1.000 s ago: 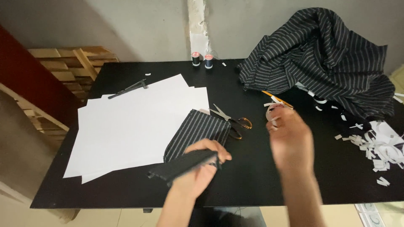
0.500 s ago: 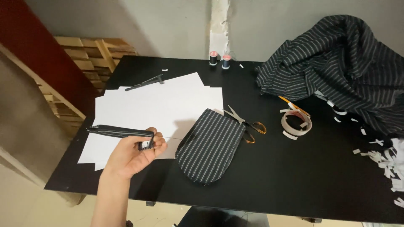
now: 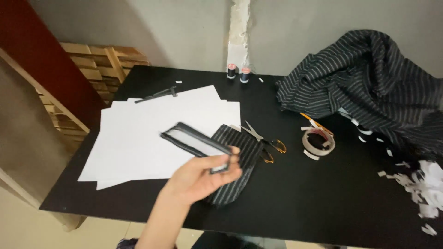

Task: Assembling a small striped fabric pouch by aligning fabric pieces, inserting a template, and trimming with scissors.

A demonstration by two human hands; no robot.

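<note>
L hand (image 3: 198, 177) comes up from the bottom edge, fingers curled and pinching one end of a thin black rectangular frame (image 3: 196, 143) w/ a pale centre. Thumb lies on top near its lower right end. The frame is lifted off the worktop (image 3: 323, 198), slanting up-left, and hangs over the edge of the white paper sheets (image 3: 147, 133) and the striped fabric piece (image 3: 237, 161).

R hand not in view.

Striped piece: dark w/ thin pale lines, rounded outline, lying flat just right of the paper, partly hidden by hand and frame. Scissors (image 3: 265, 143) w/ orange-brown handles lie touching or just beside its upper right edge, blades pointing up-left.

Further right: tape roll (image 3: 318, 140), w/ loose pale strips beside it, and an orange-handled tool (image 3: 314, 123) near its top, partly under the big heap of striped cloth (image 3: 369, 87) filling the far right corner. White paper scraps (image 3: 424, 184) scattered along the right edge.

Back of worktop: two small thread spools (image 3: 237, 74) near the wall, one dark, one reddish. A dark slim tool (image 3: 157, 95) lies at the top edge of the paper stack; can't tell what kind.

Left of worktop: wooden pallet-like slats (image 3: 99, 64) against a red panel (image 3: 41, 60). Nothing sits btw the hand and the paper stack.
</note>
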